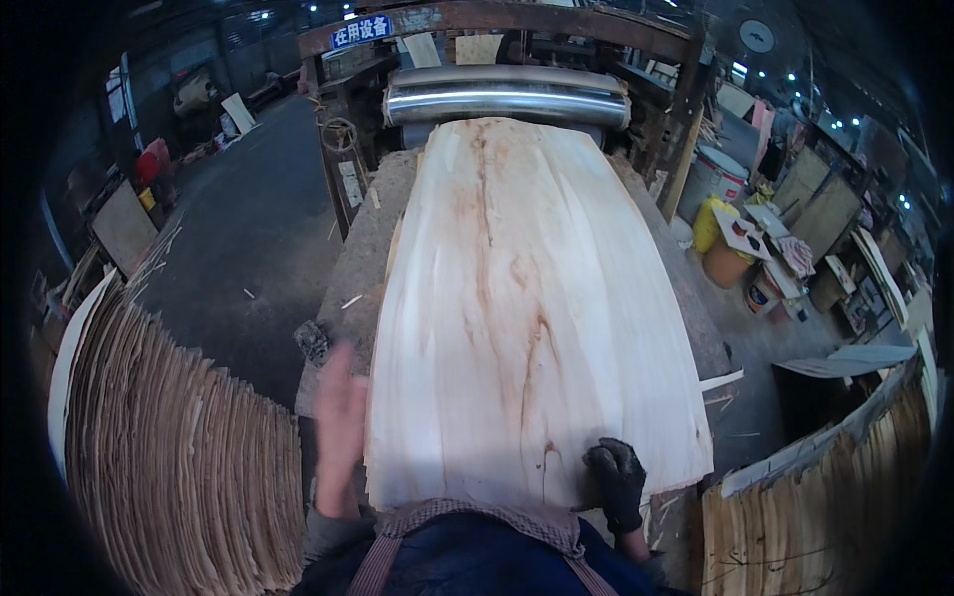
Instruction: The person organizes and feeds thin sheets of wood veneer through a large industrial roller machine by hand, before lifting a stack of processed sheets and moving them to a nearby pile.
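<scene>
A long stack of pale wood veneer sheets (586, 298) with brown streaks lies lengthwise on a worn table in front of me. My left hand (341, 407), bare and blurred by motion, is beside the stack's near left edge. Its fingers appear stretched forward; whether it touches the sheets I cannot tell. My right hand (618, 479), in a black glove, is over the near right part of the top sheet with its fingers curled in. What they hold, if anything, is hidden. At the far end, the veneer reaches a shiny metal roller (507, 102).
A rusty machine frame (497, 17) surrounds the roller, with a handwheel (339, 135) on its left. Veneer stacks stand at left (179, 457) and right (815, 507). A dark clump (311, 341) sits at the table's left edge. Buckets and boards crowd the right side.
</scene>
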A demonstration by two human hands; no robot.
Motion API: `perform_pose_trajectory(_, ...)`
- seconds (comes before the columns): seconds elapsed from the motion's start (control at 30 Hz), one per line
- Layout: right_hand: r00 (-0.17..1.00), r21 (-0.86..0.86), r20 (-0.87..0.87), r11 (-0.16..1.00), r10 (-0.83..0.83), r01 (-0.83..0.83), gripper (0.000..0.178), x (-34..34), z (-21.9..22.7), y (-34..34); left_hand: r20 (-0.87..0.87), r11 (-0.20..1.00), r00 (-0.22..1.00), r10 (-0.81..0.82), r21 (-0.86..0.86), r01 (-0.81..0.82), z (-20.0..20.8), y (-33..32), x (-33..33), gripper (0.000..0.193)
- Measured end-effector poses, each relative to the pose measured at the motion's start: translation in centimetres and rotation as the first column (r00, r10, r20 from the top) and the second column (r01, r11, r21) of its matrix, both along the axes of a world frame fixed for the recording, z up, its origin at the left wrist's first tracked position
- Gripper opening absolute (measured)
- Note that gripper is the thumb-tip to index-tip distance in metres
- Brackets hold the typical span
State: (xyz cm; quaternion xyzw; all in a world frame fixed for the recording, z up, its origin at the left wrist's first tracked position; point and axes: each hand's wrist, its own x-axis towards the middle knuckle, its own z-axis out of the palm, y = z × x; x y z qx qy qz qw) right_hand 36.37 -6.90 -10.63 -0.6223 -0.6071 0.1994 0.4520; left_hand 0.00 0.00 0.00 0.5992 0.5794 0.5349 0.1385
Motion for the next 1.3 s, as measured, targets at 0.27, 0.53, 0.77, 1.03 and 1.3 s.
perform_pose_trajectory(0.27,0.925,-0.187,-0.362,0.963,0.119,-0.197,0.023,0.6,1.4,-5.0,-0.27,0.956,0.959,-0.09,-0.293,0.007,-11.8,-0.9,-0.9,0.054)
perform_pose_trajectory(0.53,0.334,-0.477,-0.869,0.799,-0.366,-0.365,0.038,0.4,-0.9,-8.4,-0.063,0.93,0.994,-0.09,-0.362,0.061,-13.0,-0.1,-2.9,0.052)
perform_pose_trajectory(0.77,0.356,-0.524,-0.841,0.779,-0.408,-0.344,0.039,0.0,-2.7,-8.2,0.169,0.904,0.973,-0.156,-0.374,0.21,-11.8,-0.5,-2.8,0.041)
perform_pose_trajectory(1.03,0.364,-0.423,-0.884,0.834,-0.293,-0.355,0.037,-0.6,-0.1,-8.0,0.672,0.912,0.741,0.02,-0.316,0.263,-8.9,-0.6,-4.1,0.034)
perform_pose_trajectory(1.3,0.255,-0.304,-0.944,0.846,-0.208,-0.438,0.045,-0.3,-0.2,-7.0,0.915,0.801,0.402,-0.016,-0.229,0.554,-5.3,-1.8,-5.1,0.04)
